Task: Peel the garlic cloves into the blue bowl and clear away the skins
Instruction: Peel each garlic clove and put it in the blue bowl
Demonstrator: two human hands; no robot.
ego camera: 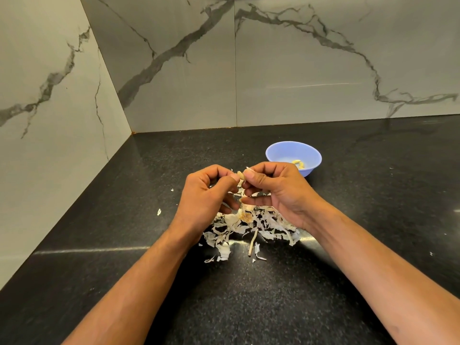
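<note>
Black counter (348, 282), both hands' (206, 195) (278, 192) grip pinching one garlic clove (240, 176) above skins (251, 225).

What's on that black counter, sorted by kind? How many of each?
Blue bowl: 1
Peeled cloves in the bowl: at least 1, partly hidden
Garlic clove pinched between left hand and right hand: 1
Heap of skins: 1
Total: 4
</note>
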